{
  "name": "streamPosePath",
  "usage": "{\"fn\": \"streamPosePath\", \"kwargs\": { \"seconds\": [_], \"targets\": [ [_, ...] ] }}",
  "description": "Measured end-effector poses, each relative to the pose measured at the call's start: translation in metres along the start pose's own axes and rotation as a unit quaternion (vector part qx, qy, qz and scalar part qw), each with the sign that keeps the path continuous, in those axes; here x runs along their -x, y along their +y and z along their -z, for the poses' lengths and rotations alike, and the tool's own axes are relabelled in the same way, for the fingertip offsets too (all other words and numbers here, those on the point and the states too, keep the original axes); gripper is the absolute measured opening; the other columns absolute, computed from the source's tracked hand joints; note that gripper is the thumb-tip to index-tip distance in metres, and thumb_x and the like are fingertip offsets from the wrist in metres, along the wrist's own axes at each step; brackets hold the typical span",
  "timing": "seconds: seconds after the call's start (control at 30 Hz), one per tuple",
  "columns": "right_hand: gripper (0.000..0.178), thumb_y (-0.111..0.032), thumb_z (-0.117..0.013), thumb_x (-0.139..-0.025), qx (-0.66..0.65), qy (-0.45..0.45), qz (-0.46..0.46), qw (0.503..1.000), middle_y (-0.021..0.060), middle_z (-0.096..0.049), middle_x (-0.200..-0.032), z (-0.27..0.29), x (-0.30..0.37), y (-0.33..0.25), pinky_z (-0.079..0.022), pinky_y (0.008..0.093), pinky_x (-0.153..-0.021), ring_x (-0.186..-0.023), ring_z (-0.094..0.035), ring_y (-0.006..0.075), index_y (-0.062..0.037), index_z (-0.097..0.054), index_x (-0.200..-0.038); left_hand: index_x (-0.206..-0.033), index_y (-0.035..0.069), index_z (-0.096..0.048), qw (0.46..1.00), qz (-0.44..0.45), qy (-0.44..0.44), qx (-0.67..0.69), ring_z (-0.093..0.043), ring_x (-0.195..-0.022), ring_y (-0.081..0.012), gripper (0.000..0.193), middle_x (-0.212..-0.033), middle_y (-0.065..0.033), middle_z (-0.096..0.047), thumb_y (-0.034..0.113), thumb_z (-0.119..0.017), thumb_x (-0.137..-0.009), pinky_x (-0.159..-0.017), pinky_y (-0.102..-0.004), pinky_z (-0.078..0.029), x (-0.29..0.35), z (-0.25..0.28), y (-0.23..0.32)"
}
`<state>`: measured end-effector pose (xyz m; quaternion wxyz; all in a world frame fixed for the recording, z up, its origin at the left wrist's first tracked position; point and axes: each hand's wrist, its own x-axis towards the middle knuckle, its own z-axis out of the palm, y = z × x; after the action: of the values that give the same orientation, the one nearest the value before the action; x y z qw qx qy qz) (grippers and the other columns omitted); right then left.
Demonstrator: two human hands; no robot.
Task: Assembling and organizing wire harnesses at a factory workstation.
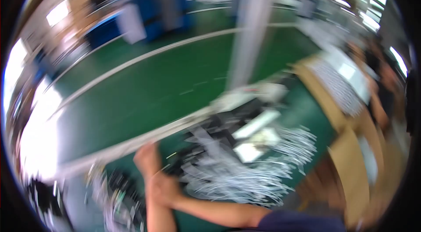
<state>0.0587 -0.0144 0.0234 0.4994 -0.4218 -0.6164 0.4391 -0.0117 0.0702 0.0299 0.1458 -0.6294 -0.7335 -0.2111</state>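
Nearest the camera, a navy sleeve point(302, 221) enters at 5 o'clock, and from it the right forearm point(219, 211) runs to the right hand point(164, 189), which overlaps the left forearm point(160, 219) near the wrist. The left hand point(147, 157) reaches beyond it, toward 11 o'clock from the right hand. Motion blur hides the fingers of both hands: I cannot tell whether they are open, closed or gripping anything.

The pile of thin white strands point(237, 181) spreads over the green bench point(313, 111) at 3 o'clock from the hands, just above the right forearm. At 8 o'clock from the hands sits a blurred heap of dark and clear pieces point(118, 199).

The likeliest trouble is snagging: loose strand ends fan out beside the right forearm, so a sideways sweep could drag or tangle them. The crossed arms could also hinder each other if both move at once. The left hand is near the pale rail point(171, 132) along the bench's far side, so a quick outward move could knock it. At 2 o'clock, a co-worker point(381, 87) stands by an open cardboard box point(322, 94); a long reach there might bring a collision.
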Motion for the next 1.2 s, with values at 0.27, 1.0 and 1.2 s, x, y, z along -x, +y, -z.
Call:
{"fn": "streamPosePath", "kwargs": {
  "seconds": [0.27, 1.0, 1.2],
  "targets": [
    [0.037, -0.025, -0.044, -0.091, -0.062, 0.004, -0.065, 0.996, 0.0005, -0.043, -0.054, 0.002, -0.007, -0.014, -0.032, 0.0244, -0.049, -0.053, -0.039, 0.0063, -0.0030, -0.043, -0.060, -0.071, -0.002, -0.059, 0.810, 0.248, 0.000, 0.532, -0.046, -0.055, -0.0093, 0.031, -0.057, -0.0056, -0.053, 0.028, -0.056, -0.081, -0.051, -0.0265, -0.039, -0.001, 0.002, 0.010],
    [0.029, -0.021, -0.050, -0.086, -0.050, 0.027, -0.023, 0.998, 0.0166, -0.047, -0.053, 0.003, -0.008, -0.006, -0.038, 0.0373, -0.043, -0.048, -0.053, 0.0333, -0.0033, -0.045, -0.063, -0.066, -0.001, -0.059, 0.800, 0.245, 0.018, 0.547, -0.038, -0.053, -0.0041, 0.024, -0.053, 0.0032, -0.047, 0.018, -0.057, -0.081, -0.047, -0.0222, -0.031, 0.002, -0.011, 0.009],
    [0.029, -0.021, -0.050, -0.086, -0.040, 0.045, -0.012, 0.998, 0.0164, -0.048, -0.053, 0.006, -0.011, -0.004, -0.039, 0.0359, -0.044, -0.049, -0.054, 0.0318, -0.0033, -0.045, -0.063, -0.068, 0.000, -0.059, 0.805, 0.257, -0.001, 0.535, -0.036, -0.055, -0.0040, 0.023, -0.056, 0.0042, -0.045, 0.017, -0.055, -0.083, -0.047, -0.0208, -0.029, 0.000, -0.014, 0.007]
  ]
}}
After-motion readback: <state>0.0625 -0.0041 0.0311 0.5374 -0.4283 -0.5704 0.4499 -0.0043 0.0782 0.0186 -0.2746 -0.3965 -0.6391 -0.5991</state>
